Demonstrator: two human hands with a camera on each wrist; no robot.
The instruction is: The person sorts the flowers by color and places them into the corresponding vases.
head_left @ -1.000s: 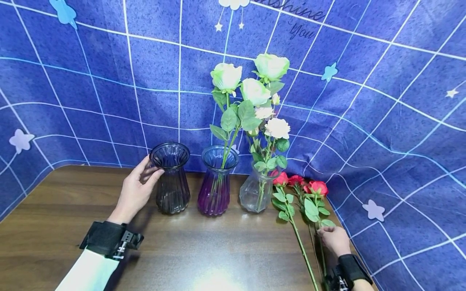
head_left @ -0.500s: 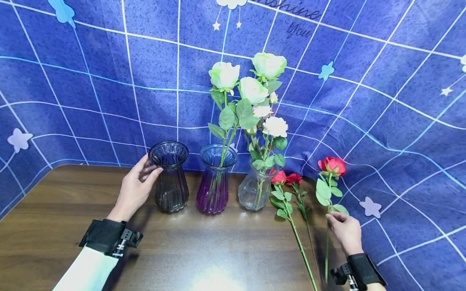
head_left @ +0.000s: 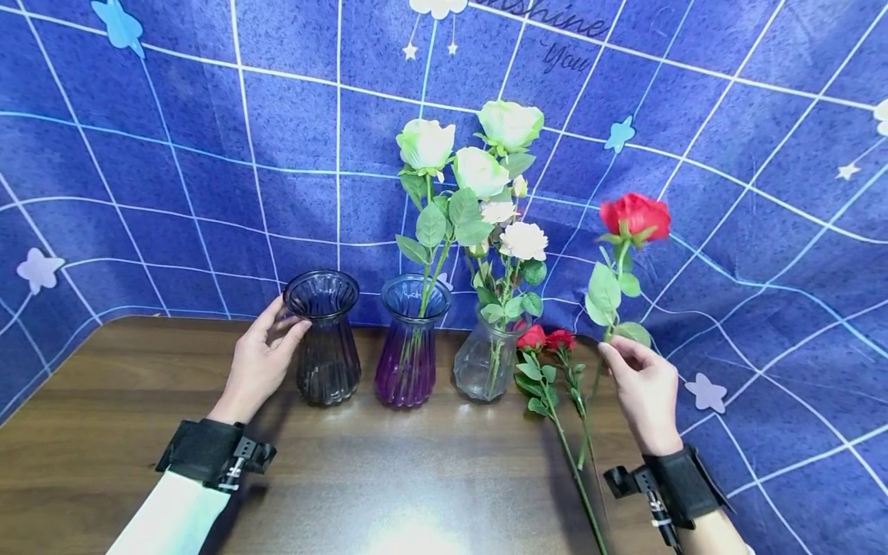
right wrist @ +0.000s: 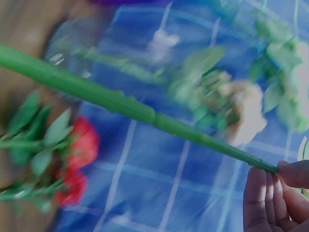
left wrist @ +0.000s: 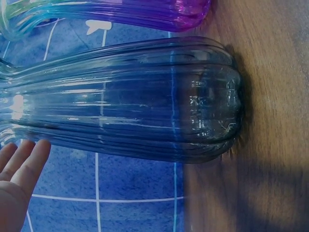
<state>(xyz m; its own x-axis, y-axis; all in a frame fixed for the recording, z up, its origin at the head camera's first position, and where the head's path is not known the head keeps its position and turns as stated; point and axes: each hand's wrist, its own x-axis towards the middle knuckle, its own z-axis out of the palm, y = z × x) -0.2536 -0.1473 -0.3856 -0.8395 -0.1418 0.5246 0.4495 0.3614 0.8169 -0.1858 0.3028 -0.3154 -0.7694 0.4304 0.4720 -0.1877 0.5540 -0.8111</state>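
Note:
My left hand point(head_left: 255, 368) is at the neck of a ribbed dark grey glass vase point(head_left: 329, 362), thumb in front of the neck and fingers at its left side. That vase stands upright, with no flower in it. In the left wrist view, three fingertips point(left wrist: 39, 151) lie right at the neck of the vase. My right hand point(head_left: 647, 389) pinches the green stem point(right wrist: 106, 98) of a red rose point(head_left: 634, 219) between thumb and fingers. The rose is raised upright at the right, bloom on top, its lower stem passing in front of the flowers on the table.
Beside the grey vase stand a blue-purple vase point(head_left: 405, 374) with white-green roses point(head_left: 426, 144) and a clear vase point(head_left: 484, 370) with pale flowers point(head_left: 524, 241). Two red flowers point(head_left: 531, 338) lie on the wooden table point(head_left: 333, 478). A blue gridded cloth point(head_left: 291, 116) hangs behind.
My right hand has lifted the red rose off the table, out to the right and then up, its bloom now well above the other red flowers. The left hand stays at the grey vase.

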